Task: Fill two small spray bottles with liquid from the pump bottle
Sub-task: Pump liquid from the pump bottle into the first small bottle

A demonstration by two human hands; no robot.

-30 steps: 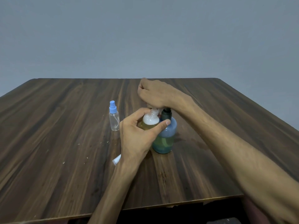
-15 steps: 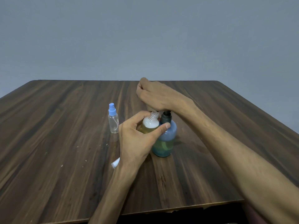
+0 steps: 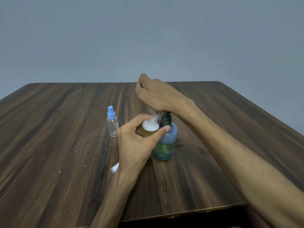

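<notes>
The left hand (image 3: pixel 131 145) grips an uncapped small bottle (image 3: pixel 150 127), thumb and fingers curled round its body; the threaded neck stands open at the top. The bottle holds yellowish liquid low down and pale foam above. It is held upright, touching the left side of the pump bottle (image 3: pixel 165 145).

The right hand (image 3: pixel 154 94) is above the pump bottle, fingers curled into a loose fist, the heel of the hand resting on the dark pump head (image 3: pixel 166 120). Whether the fingers enclose anything cannot be told. The pump bottle is blue-tinted, with greenish liquid in its lower half, and stands near the middle of the table (image 3: pixel 65 162).

A second small spray bottle (image 3: pixel 112 125), clear with a blue spray cap, stands upright just left of the hands, apart from them. A small white object (image 3: pixel 115 168) lies partly hidden beside the left wrist, toward the near edge; its nature cannot be told. Pale specks dot the wood on the left half.
</notes>
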